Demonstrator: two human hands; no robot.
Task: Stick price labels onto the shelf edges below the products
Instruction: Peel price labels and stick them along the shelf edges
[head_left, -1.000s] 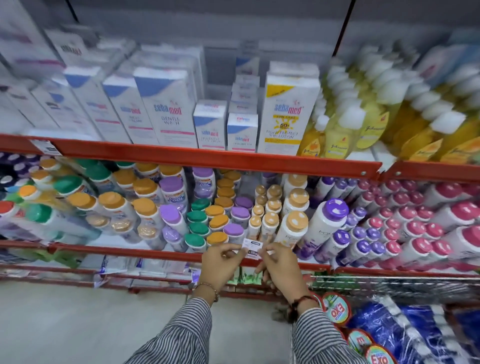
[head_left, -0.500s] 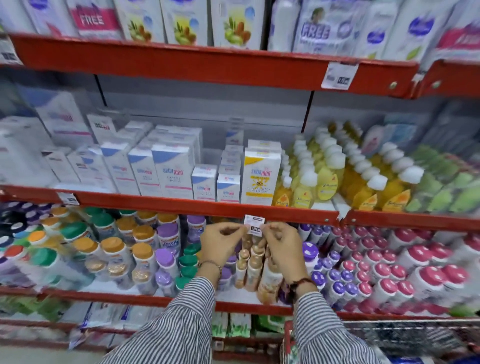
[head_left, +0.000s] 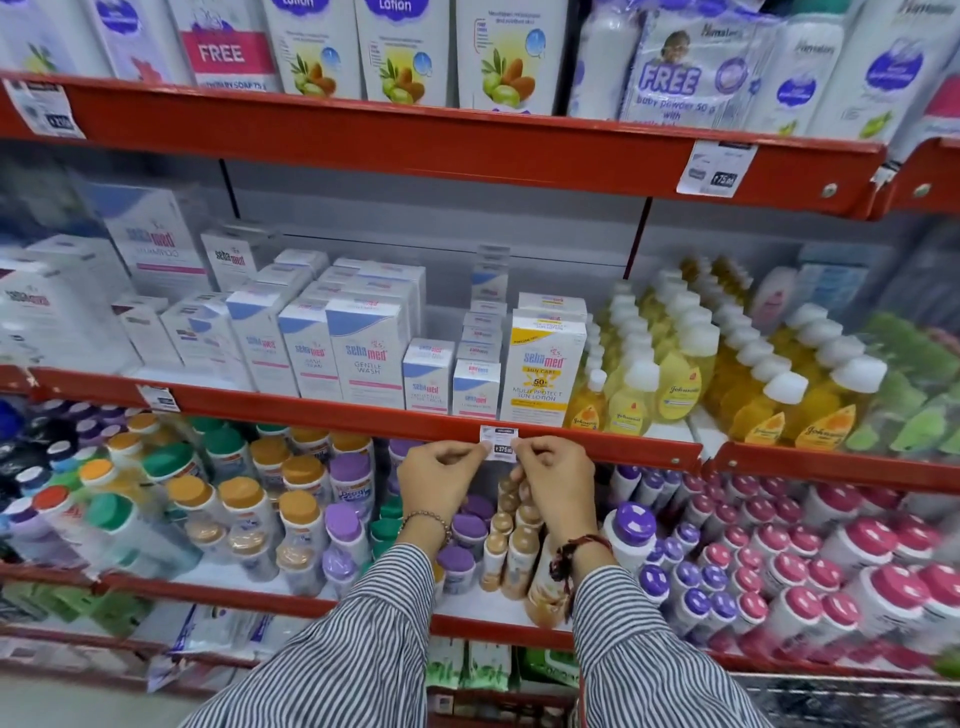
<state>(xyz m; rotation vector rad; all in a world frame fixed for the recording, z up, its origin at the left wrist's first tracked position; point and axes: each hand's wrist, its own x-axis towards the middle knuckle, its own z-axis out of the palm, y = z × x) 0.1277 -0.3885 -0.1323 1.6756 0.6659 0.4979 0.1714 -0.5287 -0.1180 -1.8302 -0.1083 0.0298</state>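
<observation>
A small white price label (head_left: 500, 442) lies against the red edge of the middle shelf (head_left: 332, 415), just below a small white and blue box (head_left: 476, 389) and a yellow-topped sun lotion box (head_left: 540, 374). My left hand (head_left: 441, 480) pinches the label's left side. My right hand (head_left: 553, 480) pinches its right side. Both hands hang just under the shelf edge, in front of rows of capped bottles.
Other labels are stuck on the shelf edges: one at the middle shelf's left (head_left: 158, 397), two on the top shelf (head_left: 719, 169) (head_left: 44, 106). Yellow bottles (head_left: 675, 374) stand right of the boxes. Purple and pink capped bottles (head_left: 779, 561) fill the lower shelf.
Both hands lifted the label from the lower shelf edge up to the middle shelf edge. The view tilted upward with them, and the label now rests against the red strip.
</observation>
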